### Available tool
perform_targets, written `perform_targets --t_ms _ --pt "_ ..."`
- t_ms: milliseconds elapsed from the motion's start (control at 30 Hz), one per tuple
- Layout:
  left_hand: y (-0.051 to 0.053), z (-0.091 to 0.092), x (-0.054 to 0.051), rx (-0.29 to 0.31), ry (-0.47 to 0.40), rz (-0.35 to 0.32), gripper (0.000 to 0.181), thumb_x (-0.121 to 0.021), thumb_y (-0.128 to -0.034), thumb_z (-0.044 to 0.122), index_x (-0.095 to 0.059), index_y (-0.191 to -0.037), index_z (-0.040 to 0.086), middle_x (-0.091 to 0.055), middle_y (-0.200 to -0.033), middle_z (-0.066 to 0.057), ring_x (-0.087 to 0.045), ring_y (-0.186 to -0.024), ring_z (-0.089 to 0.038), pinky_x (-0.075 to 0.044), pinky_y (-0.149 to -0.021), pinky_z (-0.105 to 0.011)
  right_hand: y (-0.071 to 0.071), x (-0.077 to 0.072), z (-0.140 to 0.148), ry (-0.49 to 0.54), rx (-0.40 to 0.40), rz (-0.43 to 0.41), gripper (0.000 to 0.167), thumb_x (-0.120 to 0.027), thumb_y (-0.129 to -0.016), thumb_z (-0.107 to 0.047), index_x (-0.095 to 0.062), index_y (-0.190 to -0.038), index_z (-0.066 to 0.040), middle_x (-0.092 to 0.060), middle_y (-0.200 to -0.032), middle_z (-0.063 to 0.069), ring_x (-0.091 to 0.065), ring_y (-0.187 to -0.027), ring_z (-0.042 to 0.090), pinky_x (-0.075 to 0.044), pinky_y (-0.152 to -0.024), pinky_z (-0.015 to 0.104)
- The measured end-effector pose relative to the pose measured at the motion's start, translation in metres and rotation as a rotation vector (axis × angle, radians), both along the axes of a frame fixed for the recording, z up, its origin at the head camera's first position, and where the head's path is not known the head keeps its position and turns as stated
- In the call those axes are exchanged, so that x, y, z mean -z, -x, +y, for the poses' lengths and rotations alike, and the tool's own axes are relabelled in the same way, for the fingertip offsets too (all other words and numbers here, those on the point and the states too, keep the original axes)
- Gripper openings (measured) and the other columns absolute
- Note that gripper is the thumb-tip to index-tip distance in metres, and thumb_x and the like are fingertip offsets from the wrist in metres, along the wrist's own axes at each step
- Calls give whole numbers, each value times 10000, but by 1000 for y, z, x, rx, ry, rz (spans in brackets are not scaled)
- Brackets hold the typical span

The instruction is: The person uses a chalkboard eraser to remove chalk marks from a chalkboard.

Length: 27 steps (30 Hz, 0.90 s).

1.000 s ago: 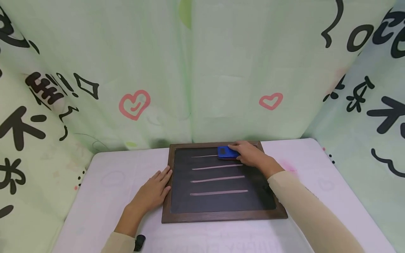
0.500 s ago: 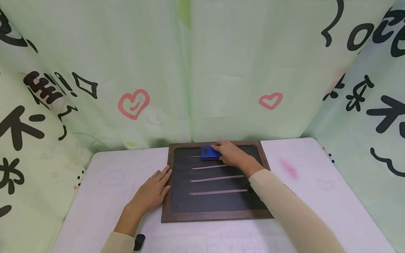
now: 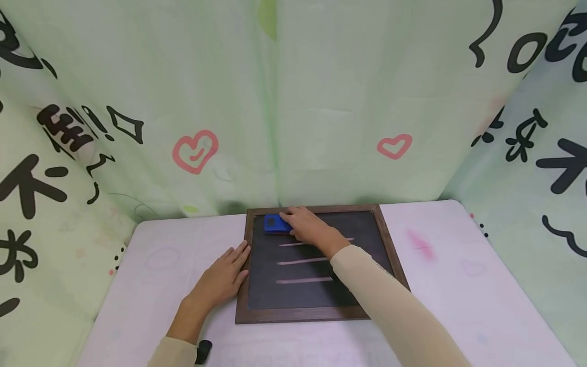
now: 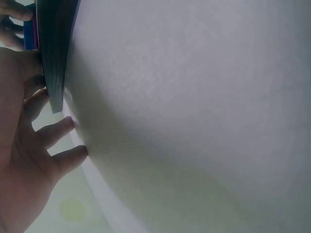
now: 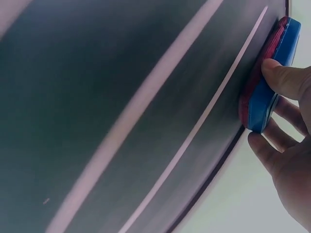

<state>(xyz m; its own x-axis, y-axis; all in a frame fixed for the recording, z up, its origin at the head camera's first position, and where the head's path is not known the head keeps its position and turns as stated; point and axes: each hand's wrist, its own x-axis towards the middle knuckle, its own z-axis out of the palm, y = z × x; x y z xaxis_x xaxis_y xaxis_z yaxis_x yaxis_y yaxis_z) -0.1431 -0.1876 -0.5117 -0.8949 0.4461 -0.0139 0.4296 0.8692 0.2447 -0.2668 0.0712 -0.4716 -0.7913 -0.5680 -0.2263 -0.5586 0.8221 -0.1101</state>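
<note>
While the left hand [image 3: 220, 275] lies against the frame [image 3: 242, 300] at 9 o'clock, fingers relaxed and gripping nothing, the right hand [image 3: 308, 227] grips a blue eraser [image 3: 275, 224], thumb [image 5: 285, 81] on one side, other fingers opposite. Eraser sits at 11 o'clock on the chalkboard [image 3: 293, 297], red felt [image 5: 247, 104] facing the board. Three chalk lines [image 3: 300, 262] below it, partly hidden by the right hand and sleeve [image 3: 390, 300]. Board lies on the pale surface [image 3: 156, 285].

Step in hand looks like a wiping pass along the top. To do it well: felt flat, pressure even, strokes lengthwise and slightly overlapping, no bump into the frame at 10 o'clock. Left hand should press enough to resist sideways push. Sleeve crosses the board toward 5 o'clock; best lifted, could smear chalk. Cannot tell whether it touches.
</note>
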Motion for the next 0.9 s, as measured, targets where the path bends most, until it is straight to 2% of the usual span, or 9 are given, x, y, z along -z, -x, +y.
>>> perform_targets --t_ms 200,400,700,900 --pt "0 1 1 -1 9 9 603 -557 -1075 281 -376 -1596 38 -331 -1681 -125 -415 -1475 -444 -376 -1214 -548 -3 -1 -18 0 -12 39 625 -667 -1023 -219 -423 -1585 -94 -467 -1579 130 -471 -1436 342 -406 -1214 431" --pt "-1 1 1 -2 5 11 600 -560 -1073 278 -382 -1592 34 -340 -1676 -129 -424 -1468 -446 -387 -1207 -545 -6 -1 -24 -4 -4 56 622 -673 -1019 -228 -434 -1578 -96 -482 -1568 120 -480 -1426 333 -406 -1213 422" --pt "-3 -2 1 1 -4 21 596 -561 -1072 267 -385 -1588 25 -342 -1674 -135 -426 -1466 -446 -392 -1202 -543 -9 -4 -22 -36 -3 45 630 -664 -1024 -247 -420 -1586 -99 -475 -1564 126 -481 -1423 332 -445 -1181 405" --pt "-1 -2 1 8 -10 22 592 -554 -1076 258 -379 -1589 19 -337 -1675 -142 -418 -1473 -440 -380 -1213 -534 -9 -5 -7 -19 4 14 636 -662 -1024 -229 -407 -1590 -94 -449 -1578 145 -454 -1442 356 -428 -1194 428"
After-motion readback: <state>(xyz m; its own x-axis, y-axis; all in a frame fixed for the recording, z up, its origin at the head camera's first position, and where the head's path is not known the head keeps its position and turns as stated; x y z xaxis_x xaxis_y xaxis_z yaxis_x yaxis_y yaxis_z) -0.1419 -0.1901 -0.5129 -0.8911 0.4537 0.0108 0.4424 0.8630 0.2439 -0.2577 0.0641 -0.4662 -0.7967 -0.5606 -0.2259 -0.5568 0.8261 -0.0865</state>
